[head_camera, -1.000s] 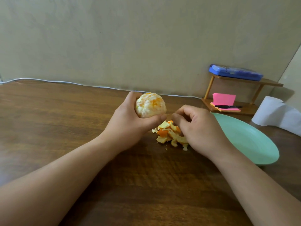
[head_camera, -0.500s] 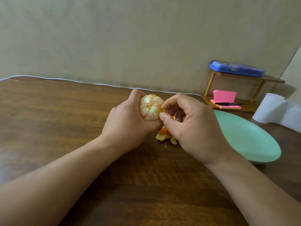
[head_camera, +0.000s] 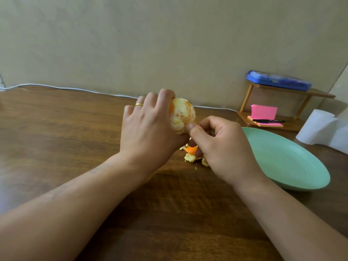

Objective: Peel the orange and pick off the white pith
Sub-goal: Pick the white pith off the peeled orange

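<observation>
Head view: left hand [head_camera: 148, 129] wraps fingers around the orange [head_camera: 181, 115], held above a brown table [head_camera: 56, 138]. Peel is off; pale pith covers much of it, so picking looks partly done. Right hand [head_camera: 224, 146] pinches thumb and forefinger at the fruit's lower edge; whether pith is caught, I cannot tell. Peel scraps [head_camera: 192, 154] lie below. Right: green plate [head_camera: 293, 166], small shelf [head_camera: 282, 110], paper roll [head_camera: 320, 130], beige wall [head_camera: 169, 44].
</observation>
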### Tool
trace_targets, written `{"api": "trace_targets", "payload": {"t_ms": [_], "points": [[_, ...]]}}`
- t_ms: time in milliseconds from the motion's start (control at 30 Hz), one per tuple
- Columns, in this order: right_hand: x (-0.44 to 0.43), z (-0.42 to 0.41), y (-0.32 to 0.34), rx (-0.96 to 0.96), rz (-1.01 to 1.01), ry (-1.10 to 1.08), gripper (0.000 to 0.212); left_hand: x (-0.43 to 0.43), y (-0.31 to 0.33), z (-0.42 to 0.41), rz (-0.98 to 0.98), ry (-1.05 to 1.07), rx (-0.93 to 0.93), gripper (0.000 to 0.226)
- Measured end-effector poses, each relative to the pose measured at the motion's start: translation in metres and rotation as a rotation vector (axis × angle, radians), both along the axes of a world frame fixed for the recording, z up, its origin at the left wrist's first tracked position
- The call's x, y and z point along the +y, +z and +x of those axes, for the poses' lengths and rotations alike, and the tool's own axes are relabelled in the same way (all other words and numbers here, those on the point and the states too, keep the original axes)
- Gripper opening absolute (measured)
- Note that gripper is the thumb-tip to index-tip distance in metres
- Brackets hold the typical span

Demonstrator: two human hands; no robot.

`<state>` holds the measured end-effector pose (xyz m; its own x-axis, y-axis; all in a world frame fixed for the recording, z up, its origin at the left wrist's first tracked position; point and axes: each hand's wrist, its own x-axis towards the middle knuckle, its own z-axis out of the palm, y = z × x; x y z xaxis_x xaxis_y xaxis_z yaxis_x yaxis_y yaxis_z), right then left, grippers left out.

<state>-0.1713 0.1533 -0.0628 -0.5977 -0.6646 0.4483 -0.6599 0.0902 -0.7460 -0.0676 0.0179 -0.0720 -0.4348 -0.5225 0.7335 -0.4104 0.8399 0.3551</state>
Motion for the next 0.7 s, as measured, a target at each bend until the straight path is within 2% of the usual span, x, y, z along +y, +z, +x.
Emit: {"api": "trace_targets", "payload": {"t_ms": [133,433,567,700], "points": [[-0.0004,0.0016,0.001,-0.063,0.004,0.014,0.025,-0.0004,-0.0008,-0.001,0.003,0.006,0.007,0.077],[-0.0053,0.0026,-0.0006,-0.394,-0.062,0.133,0.025,0.0016,0.0034,0.0005,-0.076,0.024,0.017,0.077],[-0.0053,0.0041,-0.0006,-0.381,-0.096,0.148,0.02,0.0036,0.0048,0.0014,-0.061,0.013,0.038,0.077],[-0.0037,0.0031,-0.0018,-0.28,-0.101,0.125,0.018,0.0061,0.0036,0.0002,-0.03,0.002,0.065,0.076]]}}
